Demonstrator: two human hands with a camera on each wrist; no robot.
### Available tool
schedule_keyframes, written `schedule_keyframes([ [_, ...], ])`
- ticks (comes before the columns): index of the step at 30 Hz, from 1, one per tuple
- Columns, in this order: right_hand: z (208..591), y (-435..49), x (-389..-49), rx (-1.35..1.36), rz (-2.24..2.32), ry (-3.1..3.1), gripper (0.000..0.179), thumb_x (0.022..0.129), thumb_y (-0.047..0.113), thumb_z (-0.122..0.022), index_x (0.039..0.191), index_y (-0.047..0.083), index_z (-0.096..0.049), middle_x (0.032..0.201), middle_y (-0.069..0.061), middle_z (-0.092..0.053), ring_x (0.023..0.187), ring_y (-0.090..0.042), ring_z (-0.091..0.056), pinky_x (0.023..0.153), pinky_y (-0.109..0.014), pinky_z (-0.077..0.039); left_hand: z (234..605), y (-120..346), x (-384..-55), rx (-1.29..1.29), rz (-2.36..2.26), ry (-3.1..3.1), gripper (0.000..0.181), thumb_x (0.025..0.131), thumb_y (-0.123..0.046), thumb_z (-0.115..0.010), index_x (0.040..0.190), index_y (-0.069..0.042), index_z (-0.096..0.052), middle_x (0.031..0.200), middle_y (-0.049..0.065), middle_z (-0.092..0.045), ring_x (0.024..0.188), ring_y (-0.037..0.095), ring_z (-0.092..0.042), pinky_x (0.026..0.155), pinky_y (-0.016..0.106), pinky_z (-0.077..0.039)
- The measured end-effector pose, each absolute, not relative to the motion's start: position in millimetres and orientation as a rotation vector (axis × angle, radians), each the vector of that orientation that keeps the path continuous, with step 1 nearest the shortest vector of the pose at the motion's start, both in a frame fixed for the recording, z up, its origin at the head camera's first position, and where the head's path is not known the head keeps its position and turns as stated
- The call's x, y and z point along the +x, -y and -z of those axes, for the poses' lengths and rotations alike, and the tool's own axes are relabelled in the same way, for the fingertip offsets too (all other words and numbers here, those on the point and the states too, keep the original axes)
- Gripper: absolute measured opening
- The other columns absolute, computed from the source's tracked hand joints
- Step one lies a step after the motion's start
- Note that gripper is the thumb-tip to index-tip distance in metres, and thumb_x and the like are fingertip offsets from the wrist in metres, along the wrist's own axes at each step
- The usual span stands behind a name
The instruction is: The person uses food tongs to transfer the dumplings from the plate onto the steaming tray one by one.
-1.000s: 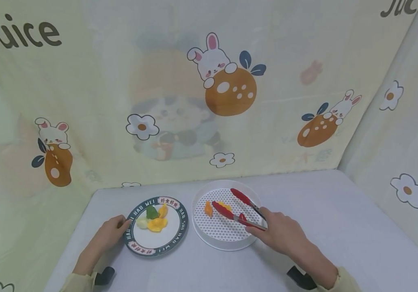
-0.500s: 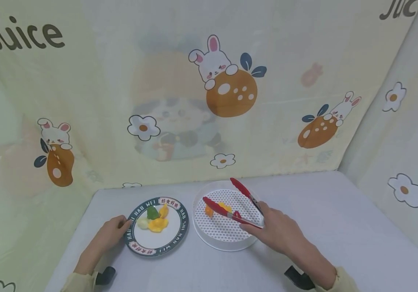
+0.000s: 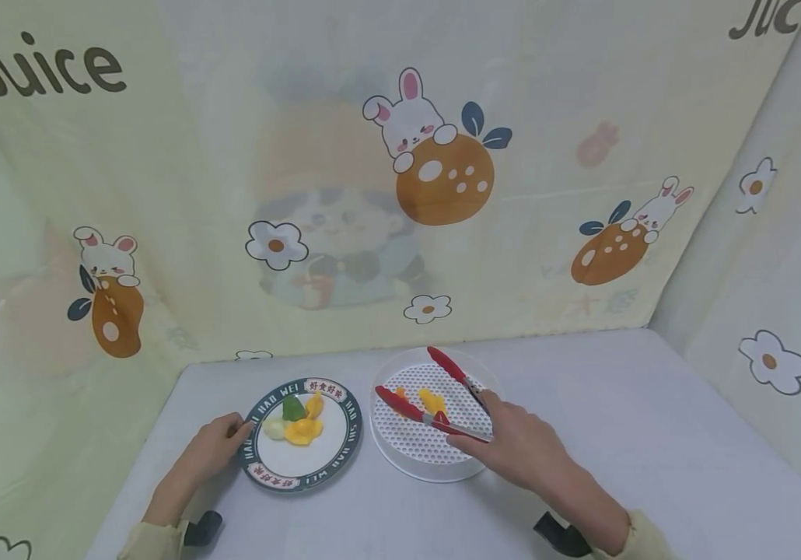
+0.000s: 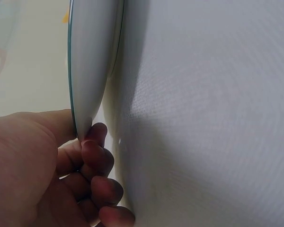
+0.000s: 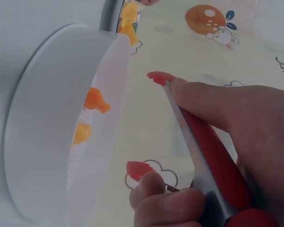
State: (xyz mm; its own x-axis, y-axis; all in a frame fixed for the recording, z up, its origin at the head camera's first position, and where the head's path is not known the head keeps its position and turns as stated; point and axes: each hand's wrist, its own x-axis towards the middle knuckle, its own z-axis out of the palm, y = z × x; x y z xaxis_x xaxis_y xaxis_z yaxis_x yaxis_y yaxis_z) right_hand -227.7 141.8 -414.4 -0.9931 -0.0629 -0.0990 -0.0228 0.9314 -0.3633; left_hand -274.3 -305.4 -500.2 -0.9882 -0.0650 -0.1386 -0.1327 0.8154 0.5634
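My left hand (image 3: pixel 217 445) pinches the left rim of a plate (image 3: pixel 334 468) with a dark green border; in the left wrist view the thumb lies over the rim and curled fingers are beneath. On the plate lie a green piece (image 3: pixel 293 407), two yellow pieces and a pale one. My right hand (image 3: pixel 522 443) grips red-tipped tongs (image 3: pixel 410 407), arms spread apart with nothing between the tips. They hover over a white round basket (image 3: pixel 435 471) with a perforated bottom. Inside it are an orange piece (image 5: pixel 96 100), a yellow piece (image 3: pixel 431 400) and a red piece (image 3: pixel 440 418), partly hidden by the tongs.
A pale cloth covers the table (image 3: pixel 582 435). Behind it hangs a printed curtain (image 3: pixel 512 272) with rabbits and fruit, and another curtain side (image 3: pixel 743 311) borders the right. The basket stands just right of the plate.
My right hand and the tongs have shifted left across the basket, the tongs' arms spreading a little wider. More of the yellow piece shows now. The left hand and plate have stayed put.
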Motion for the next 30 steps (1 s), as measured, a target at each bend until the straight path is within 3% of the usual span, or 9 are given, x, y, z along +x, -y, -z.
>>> schedule_keyframes([
  [9, 414, -128, -226, -0.07, 0.538, -2.967, 0.103, 0.073, 0.073, -0.073, 0.148, 0.009, -0.046, 0.131, -0.015, -0.063, 0.098, -0.025, -0.062, 0.078, -0.043, -0.058, 496, 303, -272, -0.173, -0.909, -2.876, 0.026, 0.105, -0.027, -0.05, 0.09, -0.006, -0.056, 0.076, 0.005, -0.052, 0.072, 0.018, -0.049, 0.061, 0.031, -0.041],
  [18, 416, -111, -225, -0.082, 0.56, -2.927, 0.099, 0.071, 0.066, -0.079, 0.148, 0.014, -0.046, 0.135, -0.012, -0.062, 0.103, -0.025, -0.061, 0.077, -0.041, -0.059, 495, 303, -272, -0.178, -0.903, -2.88, 0.026, 0.105, -0.027, -0.05, 0.09, -0.006, -0.056, 0.075, 0.004, -0.052, 0.072, 0.018, -0.048, 0.06, 0.03, -0.041],
  [30, 421, -92, -220, -0.219, 0.551, -2.95, 0.091, 0.073, 0.066, -0.078, 0.143, 0.014, -0.052, 0.128, -0.01, -0.065, 0.1, -0.023, -0.062, 0.078, -0.041, -0.057, 497, 303, -273, -0.186, -0.897, -2.878, 0.026, 0.105, -0.027, -0.051, 0.09, -0.006, -0.056, 0.075, 0.004, -0.052, 0.072, 0.018, -0.048, 0.06, 0.03, -0.041],
])
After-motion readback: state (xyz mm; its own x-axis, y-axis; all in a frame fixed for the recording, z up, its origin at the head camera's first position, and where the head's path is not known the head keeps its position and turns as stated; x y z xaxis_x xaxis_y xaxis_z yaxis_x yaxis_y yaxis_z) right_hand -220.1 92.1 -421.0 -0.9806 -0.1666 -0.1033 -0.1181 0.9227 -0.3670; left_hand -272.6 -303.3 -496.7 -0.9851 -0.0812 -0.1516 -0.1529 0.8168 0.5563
